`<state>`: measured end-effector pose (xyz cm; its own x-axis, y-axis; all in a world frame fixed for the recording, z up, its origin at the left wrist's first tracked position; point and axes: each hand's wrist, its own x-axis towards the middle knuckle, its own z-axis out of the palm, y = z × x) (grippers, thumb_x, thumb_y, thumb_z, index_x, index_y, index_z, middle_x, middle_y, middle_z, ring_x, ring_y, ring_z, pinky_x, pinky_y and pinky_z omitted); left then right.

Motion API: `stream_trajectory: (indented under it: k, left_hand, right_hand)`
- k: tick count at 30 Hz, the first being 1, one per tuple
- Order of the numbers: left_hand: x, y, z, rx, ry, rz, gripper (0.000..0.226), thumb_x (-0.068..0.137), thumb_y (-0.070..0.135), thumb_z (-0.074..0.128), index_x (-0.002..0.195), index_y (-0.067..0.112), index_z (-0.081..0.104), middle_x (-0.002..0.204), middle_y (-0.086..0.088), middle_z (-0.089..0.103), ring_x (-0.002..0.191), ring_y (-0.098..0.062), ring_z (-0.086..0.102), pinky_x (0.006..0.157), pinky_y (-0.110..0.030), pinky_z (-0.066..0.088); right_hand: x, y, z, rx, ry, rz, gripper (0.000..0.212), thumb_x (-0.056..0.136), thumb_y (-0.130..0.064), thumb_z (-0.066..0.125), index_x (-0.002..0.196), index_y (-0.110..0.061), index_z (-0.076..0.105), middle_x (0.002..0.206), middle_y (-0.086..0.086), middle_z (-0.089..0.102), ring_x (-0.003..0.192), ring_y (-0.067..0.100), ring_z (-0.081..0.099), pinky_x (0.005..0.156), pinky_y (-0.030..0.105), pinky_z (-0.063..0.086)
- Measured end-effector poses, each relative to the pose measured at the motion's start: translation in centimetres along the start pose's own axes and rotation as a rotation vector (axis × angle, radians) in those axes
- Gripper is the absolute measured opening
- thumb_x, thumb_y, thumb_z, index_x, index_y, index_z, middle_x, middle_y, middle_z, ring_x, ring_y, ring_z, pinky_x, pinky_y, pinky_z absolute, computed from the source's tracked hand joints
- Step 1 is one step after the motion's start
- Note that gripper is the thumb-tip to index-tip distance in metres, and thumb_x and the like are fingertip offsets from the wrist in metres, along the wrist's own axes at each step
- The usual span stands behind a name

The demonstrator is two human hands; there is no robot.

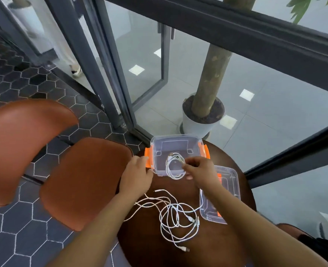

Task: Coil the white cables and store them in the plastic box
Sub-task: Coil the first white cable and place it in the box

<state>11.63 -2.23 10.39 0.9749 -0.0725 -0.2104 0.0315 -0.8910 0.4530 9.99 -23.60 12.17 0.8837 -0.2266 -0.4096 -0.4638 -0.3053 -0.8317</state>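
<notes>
A clear plastic box (160, 143) with orange side latches stands open at the far side of the small round wooden table (223, 245). My right hand (198, 168) pinches a coiled white cable (173, 165) over the box's near rim. At the box's left latch and near corner rests my left hand (137, 175), fingers loosely bent. A tangle of loose white cables (175, 214) lies on the table nearer to me, with one end trailing off the left edge.
The box's clear lid (229, 191) lies on the table to the right. A brown chair (82, 180) stands left of the table. Beyond are a glass partition with dark frames and a potted tree (202, 120).
</notes>
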Motion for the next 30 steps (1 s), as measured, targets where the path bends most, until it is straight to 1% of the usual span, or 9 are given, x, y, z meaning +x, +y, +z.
stream_trajectory:
  k: [4,6,9,12,15,18,24,26,30]
  left_hand:
    - [3.5,-0.8,1.6,0.173,0.043,0.183,0.049,0.090,0.030,0.064,0.134,0.014,0.049,0.123,-0.008,0.053,0.108,-0.025,0.056,0.089,-0.037,0.052]
    - [4.8,-1.1,2.6,0.242,0.065,0.247,0.058,0.089,0.033,0.066,0.139,0.010,0.047,0.131,-0.014,0.052,0.116,-0.030,0.056,0.097,-0.040,0.051]
    - [6.2,-1.7,4.2,0.343,0.069,0.295,0.067,0.091,0.042,0.061,0.146,0.007,0.041,0.147,-0.022,0.041,0.137,-0.037,0.041,0.112,-0.049,0.040]
    - [7.3,-2.2,5.6,0.402,0.036,0.340,0.071,0.094,0.048,0.051,0.149,0.005,0.035,0.155,-0.024,0.031,0.148,-0.040,0.024,0.120,-0.054,0.025]
    - [8.1,-2.3,6.8,0.428,-0.003,0.359,0.074,0.095,0.053,0.045,0.152,0.006,0.033,0.160,-0.024,0.024,0.151,-0.041,0.016,0.121,-0.056,0.021]
    - [8.5,-2.3,7.4,0.374,0.024,0.311,0.071,0.095,0.053,0.045,0.150,0.009,0.037,0.158,-0.023,0.029,0.149,-0.040,0.023,0.119,-0.055,0.026]
    - [7.6,-5.7,8.8,0.048,0.268,0.074,0.054,0.102,0.042,0.031,0.138,0.006,0.050,0.141,-0.018,0.052,0.133,-0.035,0.048,0.115,-0.049,0.036]
    - [7.6,-8.1,9.8,0.067,0.265,0.027,0.054,0.103,0.040,0.028,0.139,0.007,0.051,0.142,-0.016,0.054,0.136,-0.032,0.047,0.116,-0.049,0.035]
    - [8.4,-12.1,12.1,0.226,0.102,-0.010,0.055,0.102,0.039,0.043,0.147,0.009,0.043,0.154,-0.020,0.040,0.145,-0.036,0.036,0.119,-0.050,0.032]
  right_hand:
    - [3.6,0.2,1.5,-0.042,0.035,0.032,0.008,0.087,-0.015,0.075,0.084,-0.021,0.075,0.074,-0.001,0.075,0.068,0.020,0.073,0.075,0.041,0.064]
    - [5.3,0.5,2.2,-0.059,0.058,0.053,0.010,0.087,-0.015,0.076,0.081,-0.024,0.075,0.074,0.000,0.075,0.071,0.025,0.074,0.076,0.045,0.064]
    - [7.2,0.9,2.8,-0.095,0.086,0.081,0.018,0.086,-0.016,0.077,0.075,-0.029,0.072,0.071,-0.001,0.074,0.072,0.028,0.074,0.075,0.047,0.064]
    - [9.0,1.3,3.2,-0.163,0.071,0.103,0.024,0.086,-0.013,0.076,0.070,-0.030,0.069,0.072,0.002,0.074,0.072,0.031,0.074,0.074,0.048,0.063]
    - [10.7,2.0,3.6,-0.229,0.048,0.117,0.007,0.086,-0.016,0.075,0.083,-0.022,0.077,0.077,0.001,0.076,0.072,0.027,0.074,0.076,0.048,0.063]
    - [11.8,2.7,3.9,-0.243,0.044,0.146,0.011,0.086,-0.017,0.074,0.096,-0.016,0.078,0.081,0.001,0.076,0.075,0.025,0.074,0.079,0.046,0.062]
    - [13.1,4.0,4.9,-0.308,0.019,0.131,0.008,0.082,-0.011,0.075,0.088,-0.016,0.079,0.084,0.001,0.077,0.075,0.025,0.074,0.079,0.045,0.062]
    - [13.9,4.3,5.4,-0.387,-0.005,0.125,0.012,0.082,-0.009,0.072,0.085,-0.017,0.079,0.081,0.002,0.078,0.072,0.023,0.074,0.077,0.040,0.062]
    - [15.7,4.9,6.5,-0.518,-0.076,0.080,0.018,0.084,-0.006,0.066,0.090,-0.014,0.080,0.086,0.007,0.077,0.077,0.027,0.073,0.076,0.035,0.061]
